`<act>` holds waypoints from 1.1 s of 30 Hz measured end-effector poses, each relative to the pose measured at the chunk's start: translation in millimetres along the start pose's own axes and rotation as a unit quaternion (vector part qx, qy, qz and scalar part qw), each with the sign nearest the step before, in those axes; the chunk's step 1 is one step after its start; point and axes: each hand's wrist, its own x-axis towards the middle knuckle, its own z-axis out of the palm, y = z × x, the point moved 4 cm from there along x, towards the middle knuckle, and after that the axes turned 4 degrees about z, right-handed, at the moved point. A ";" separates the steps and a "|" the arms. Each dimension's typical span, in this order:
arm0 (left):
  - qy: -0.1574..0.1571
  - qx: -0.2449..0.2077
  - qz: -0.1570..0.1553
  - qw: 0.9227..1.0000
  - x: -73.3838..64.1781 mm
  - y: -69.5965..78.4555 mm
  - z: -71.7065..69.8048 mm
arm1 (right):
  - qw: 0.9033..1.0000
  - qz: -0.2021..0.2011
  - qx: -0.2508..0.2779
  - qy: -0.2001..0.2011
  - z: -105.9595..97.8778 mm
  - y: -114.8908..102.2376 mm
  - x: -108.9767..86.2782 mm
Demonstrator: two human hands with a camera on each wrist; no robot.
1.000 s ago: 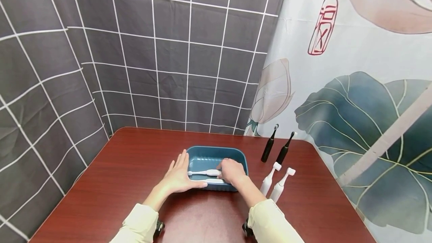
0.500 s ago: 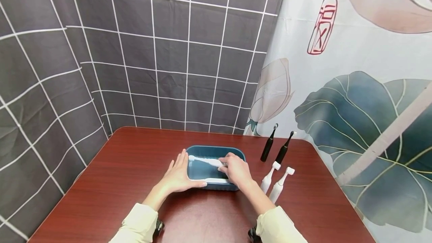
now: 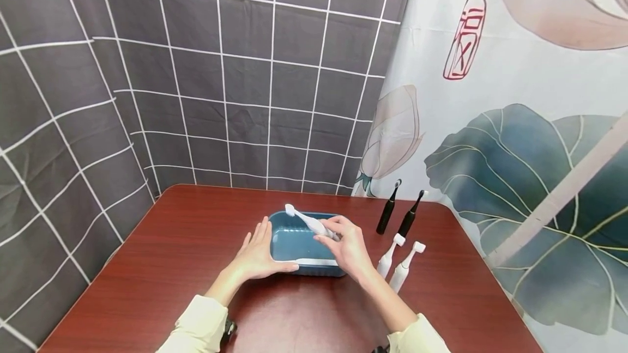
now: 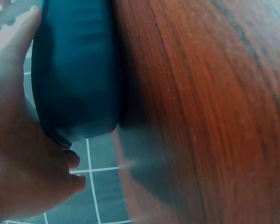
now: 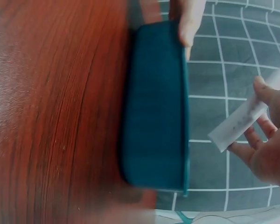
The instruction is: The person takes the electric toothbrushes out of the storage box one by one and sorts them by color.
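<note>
A blue plastic basin (image 3: 321, 272) sits on the table. My left hand (image 3: 256, 257) rests against its left end with fingers extended and the thumb along the front rim. In my right hand (image 3: 350, 245), fingers and thumb grip a white electric toothbrush (image 3: 314, 224) by its handle, raised over the basin with the head pointing up and left. The right wrist view shows the handle's base (image 5: 233, 127) between thumb and fingers, beside the basin. Another white toothbrush (image 3: 316, 261) lies inside along the front wall, partly hidden by the left thumb.
Right of the basin, two black electric toothbrushes (image 3: 386, 215) lie side by side, with two white ones (image 3: 400, 273) nearer, partly behind the right forearm. The reddish-brown table (image 3: 196, 233) backs onto a grey grid-patterned curtain (image 3: 245, 124); a floral cloth (image 3: 490, 151) hangs at right.
The right hand has lifted the white toothbrush from the basin's floor to above its rim, its head tilting upward. The left hand has stayed at the basin's left end.
</note>
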 end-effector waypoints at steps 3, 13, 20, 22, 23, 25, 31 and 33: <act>-0.001 -0.003 0.001 1.000 -0.2 1.1 -0.8 | 0.999 0.016 0.031 0.001 -9.2 -4.9 -7.7; 0.003 0.001 0.003 1.000 -0.2 1.4 0.1 | 0.990 0.056 0.129 0.012 -40.2 -5.7 -46.7; 0.004 -0.001 0.001 1.000 -0.5 0.9 -1.5 | 0.983 0.074 0.165 0.033 -54.8 -3.3 -72.7; 0.005 -0.005 0.002 1.000 -1.0 1.6 -2.2 | 0.985 0.069 0.153 0.043 -55.9 -0.7 -79.0; 0.004 -0.006 0.002 1.000 -1.1 1.8 -2.4 | 0.986 0.067 0.145 0.050 -56.3 0.8 -82.1; 0.001 -0.004 -0.001 1.000 -1.5 2.3 -2.7 | 0.987 0.070 0.131 0.063 -56.8 4.7 -87.9; 0.003 -0.006 0.000 1.000 -1.4 2.0 -2.6 | 0.978 0.130 0.146 0.074 -56.5 19.5 -104.9; 0.004 -0.009 0.001 1.000 -1.4 2.1 -2.4 | 0.975 0.142 0.157 0.072 -56.1 23.6 -110.1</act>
